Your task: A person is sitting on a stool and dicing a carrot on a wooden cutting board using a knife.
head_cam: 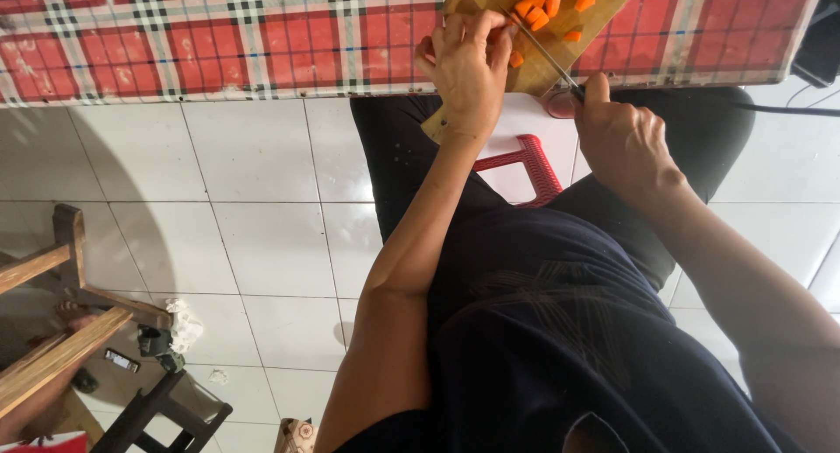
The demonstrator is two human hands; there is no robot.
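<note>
Person seated on a red plastic stool, dark shirt and dark trousers, working at a table covered with a red, white and black checked cloth. View looks steeply down, so the table edge runs along the top and the white tiled floor fills the middle.

Wooden cutting board lies on the cloth and overhangs the table edge toward the person. Chopped orange carrot pieces sit in a loose heap on the far part of the board; one small piece lies apart from the heap, nearer the person.

Left hand: fingers curled down onto the board, pressing on an orange carrot piece, of which only the end shows past the fingers. Fingers bunched together, not spread.

Right hand: closed in a fist around the handle of a thin-bladed kitchen knife, thumb on top. The handle is almost wholly hidden in the fist. The blade runs diagonally across the board and meets the carrot piece just beside the left fingertips.

Both hands close together at the near end of the board, forearms angled in from either side of the body.

Lower left: wooden furniture frame, a black frame beside it, a crumpled white scrap on the floor between them.
</note>
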